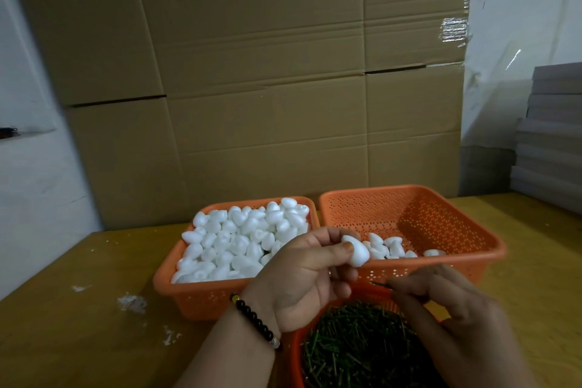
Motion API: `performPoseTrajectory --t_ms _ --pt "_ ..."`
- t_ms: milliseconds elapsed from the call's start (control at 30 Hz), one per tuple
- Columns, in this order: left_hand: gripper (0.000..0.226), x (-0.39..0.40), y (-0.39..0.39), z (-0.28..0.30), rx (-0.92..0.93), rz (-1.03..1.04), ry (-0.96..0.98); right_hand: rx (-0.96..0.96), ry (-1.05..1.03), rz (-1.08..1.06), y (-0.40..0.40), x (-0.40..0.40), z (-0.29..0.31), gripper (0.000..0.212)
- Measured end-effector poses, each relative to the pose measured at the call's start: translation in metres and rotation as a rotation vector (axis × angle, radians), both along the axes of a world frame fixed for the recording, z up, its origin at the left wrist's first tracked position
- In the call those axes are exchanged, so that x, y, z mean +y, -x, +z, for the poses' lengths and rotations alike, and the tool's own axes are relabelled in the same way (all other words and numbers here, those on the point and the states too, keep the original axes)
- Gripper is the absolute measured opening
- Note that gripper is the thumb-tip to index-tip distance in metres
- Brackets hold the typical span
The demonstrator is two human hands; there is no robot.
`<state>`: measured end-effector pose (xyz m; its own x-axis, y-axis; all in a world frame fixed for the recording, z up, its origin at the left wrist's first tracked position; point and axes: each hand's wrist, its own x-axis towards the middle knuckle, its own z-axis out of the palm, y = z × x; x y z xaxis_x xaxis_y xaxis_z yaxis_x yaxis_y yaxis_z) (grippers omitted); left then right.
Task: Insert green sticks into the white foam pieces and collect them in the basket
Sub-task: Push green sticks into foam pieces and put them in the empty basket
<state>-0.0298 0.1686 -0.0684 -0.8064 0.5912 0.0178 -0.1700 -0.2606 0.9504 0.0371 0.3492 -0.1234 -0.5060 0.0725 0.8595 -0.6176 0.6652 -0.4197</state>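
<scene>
A wall of stacked cardboard boxes [252, 73] rises at 12 o'clock behind a yellow tabletop [63, 309], where a person works at fitting sticks into foam. Three orange baskets sit on it: the left basket [201, 299], at 10 o'clock from the hands, is heaped to the rim with white foam pieces [239, 239]; the right basket [419, 214], at 1 o'clock, holds only a handful of finished pieces [393, 249] along its near wall; a third basket [294, 356], at 6 o'clock, is full of green sticks [356, 346]. Judging by the full supply and nearly bare collection basket, the job is at an early stage, with most pieces left to do. The left hand [302, 274], a dark bead bracelet [255, 321] on its wrist, is raised palm-up, thumb and fingers pinching one foam piece [356, 250] just in front of the right basket. The right hand [441, 302], at 4 o'clock of it, has its fingers curled on a single green stick [381, 284], the tip pointing toward the foam but not yet touching it. White crumbs [132, 302] lie scattered at 9 o'clock.
</scene>
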Motion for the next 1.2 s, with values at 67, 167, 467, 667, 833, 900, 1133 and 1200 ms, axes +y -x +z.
performPoseTrajectory --t_ms 67,167,467,667,833,900,1133,1200 --pt "0.027 0.002 -0.001 0.000 -0.112 -0.037 -0.096 0.033 0.007 0.005 -0.001 -0.001 0.001 0.013" --pt "0.024 0.006 -0.003 -0.001 -0.236 -0.083 -0.196 0.058 0.023 -0.001 -0.003 -0.004 0.003 0.017" --pt "0.017 0.012 -0.009 -0.006 -0.337 -0.073 -0.221 0.088 0.084 -0.067 -0.004 -0.002 0.005 0.012" --pt "0.018 0.016 -0.011 -0.008 -0.316 -0.067 -0.150 0.087 0.059 -0.079 -0.002 -0.003 0.004 0.020" --pt "0.019 0.020 -0.012 -0.012 -0.279 -0.050 -0.075 0.073 0.035 -0.080 -0.001 -0.004 0.002 0.024" --pt "0.020 0.022 -0.014 -0.013 -0.259 -0.049 -0.041 0.067 0.022 -0.076 -0.001 -0.003 0.002 0.024" --pt "0.022 0.024 -0.017 -0.012 -0.255 -0.034 -0.025 0.045 0.001 -0.097 0.000 -0.004 0.003 0.022" --pt "0.022 0.024 -0.017 -0.011 -0.260 -0.037 -0.025 0.043 -0.007 -0.109 0.000 -0.004 0.002 0.023"
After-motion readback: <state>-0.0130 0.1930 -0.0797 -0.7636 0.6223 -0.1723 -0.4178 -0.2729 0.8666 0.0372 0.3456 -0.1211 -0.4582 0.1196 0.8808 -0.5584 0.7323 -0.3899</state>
